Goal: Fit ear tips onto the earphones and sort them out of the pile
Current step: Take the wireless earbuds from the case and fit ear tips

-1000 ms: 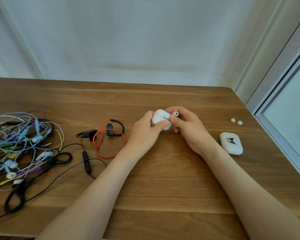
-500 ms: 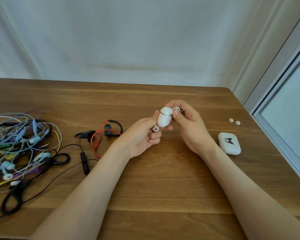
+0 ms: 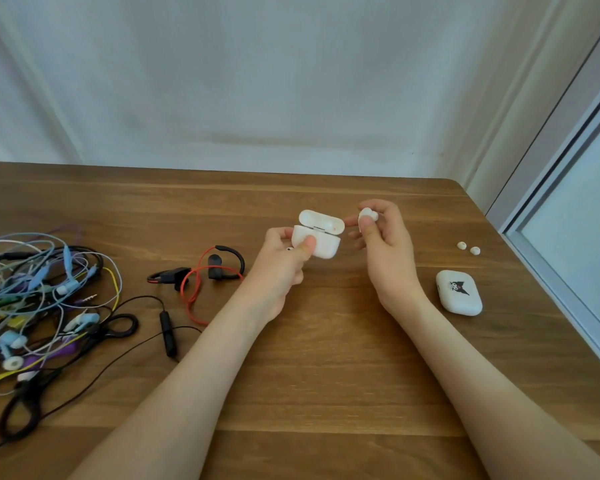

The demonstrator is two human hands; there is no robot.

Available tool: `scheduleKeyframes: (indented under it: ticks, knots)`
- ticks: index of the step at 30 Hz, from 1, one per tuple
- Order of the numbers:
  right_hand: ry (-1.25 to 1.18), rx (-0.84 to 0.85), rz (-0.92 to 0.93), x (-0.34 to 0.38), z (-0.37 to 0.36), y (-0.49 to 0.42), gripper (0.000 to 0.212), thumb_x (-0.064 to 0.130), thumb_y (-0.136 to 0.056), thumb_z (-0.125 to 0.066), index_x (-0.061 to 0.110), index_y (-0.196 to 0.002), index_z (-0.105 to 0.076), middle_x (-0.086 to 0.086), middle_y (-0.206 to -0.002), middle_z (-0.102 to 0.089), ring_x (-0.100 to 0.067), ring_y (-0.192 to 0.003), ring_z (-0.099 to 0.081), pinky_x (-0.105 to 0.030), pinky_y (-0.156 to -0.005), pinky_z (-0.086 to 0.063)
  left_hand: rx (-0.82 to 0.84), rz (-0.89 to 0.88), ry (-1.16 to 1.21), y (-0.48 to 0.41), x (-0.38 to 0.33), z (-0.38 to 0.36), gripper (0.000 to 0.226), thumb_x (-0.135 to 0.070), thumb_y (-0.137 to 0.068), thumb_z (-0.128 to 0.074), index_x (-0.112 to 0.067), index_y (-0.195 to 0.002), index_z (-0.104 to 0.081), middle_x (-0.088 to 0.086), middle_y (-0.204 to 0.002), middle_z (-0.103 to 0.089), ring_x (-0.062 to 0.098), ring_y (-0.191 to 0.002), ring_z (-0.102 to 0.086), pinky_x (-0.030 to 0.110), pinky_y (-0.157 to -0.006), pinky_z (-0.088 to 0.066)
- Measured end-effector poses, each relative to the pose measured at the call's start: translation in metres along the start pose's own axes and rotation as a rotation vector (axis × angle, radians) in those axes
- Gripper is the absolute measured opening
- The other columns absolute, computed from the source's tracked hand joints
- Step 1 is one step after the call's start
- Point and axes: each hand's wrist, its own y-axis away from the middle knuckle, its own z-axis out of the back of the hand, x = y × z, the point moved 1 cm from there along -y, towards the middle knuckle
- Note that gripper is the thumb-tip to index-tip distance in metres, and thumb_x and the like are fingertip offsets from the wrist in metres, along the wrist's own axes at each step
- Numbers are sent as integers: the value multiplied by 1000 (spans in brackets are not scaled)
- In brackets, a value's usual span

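White, glossy plastic charging case (image 3: 321, 245), lid flipped up, held off the wooden table (image 3: 326, 375) by the left hand (image 3: 279, 268): thumb pressed on its front, fingers curled behind. A second small white piece (image 3: 289, 249) shows tucked against that hand's fingers, too small to say whether bud or tip. Right hand (image 3: 387, 251), just right of the case, pinches a small white earbud (image 3: 367, 214) between thumb and forefinger, its other fingers loosely curled. Whether a tip sits on the bud, cannot tell.

Done, by my reading: a closed white case with a black cartoon print (image 3: 459, 292) lies near the right edge, apart from everything else, likely finished. A red-and-black neckband earphone (image 3: 205, 271) lies mid-table, clear of the pile; its tips cannot be judged.

Outstanding: two loose white silicone ear tips (image 3: 461, 245) lie at the right, just beyond the printed case, unfitted. A black wired earphone with inline remote (image 3: 168, 332) trails at the pile's right edge. The tangled heap of blue, yellow, purple and black wired earphones (image 3: 39, 299) at the left looks unsorted. Early stage, I judge; the bulk is yet to do.
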Motion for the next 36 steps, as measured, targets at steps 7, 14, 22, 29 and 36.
scheduleKeyframes:
  ticks: [7, 14, 22, 29, 36]
  knots:
    - [171, 52, 325, 14, -1, 12, 21, 17, -92, -55, 36, -101, -58, 13, -96, -57, -7, -89, -51, -14, -78, -39, -51, -60, 1, -2, 4, -1, 22, -19, -95, -58, -20, -112, -44, 4, -105, -52, 9, -60, -35, 21, -53, -30]
    - [381, 256, 382, 9, -2, 18, 13, 30, -95, -52, 37, -105, -55, 19, -103, -63, -4, -104, -54, -15, -88, -41, -42, -64, 40, 0, 3, -1, 23, -24, -93, -62, -19, -108, -47, 1, -95, -54, 7, -59, -38, 21, -51, -30]
    - [529, 171, 454, 10, 1, 12, 13, 14, -98, -51, 15, -107, -59, 12, -104, -66, 26, -99, -38, -24, -89, -34, 11, -124, -56, 7, 1, -5, 19, -19, -97, -54, -21, -112, -43, 3, -108, -55, 8, -63, -38, 20, -53, -31]
    - [380, 1, 414, 8, -3, 9, 18, 19, -94, -52, 31, -104, -60, 20, -102, -55, 5, -102, -42, -23, -91, -33, 43, -435, -112, 10, -1, -5, 32, -8, -96, -51, -38, -109, -47, 5, -116, -57, 5, -76, -48, 14, -59, -38]
    - [107, 20, 289, 18, -3, 14, 20, 4, -92, -59, 20, -102, -59, 7, -96, -62, -9, -86, -57, -18, -79, -44, -31, -611, -201, 9, 0, -4, 38, 2, -90, -55, -35, -101, -51, -11, -104, -57, 2, -93, -51, 18, -80, -43]
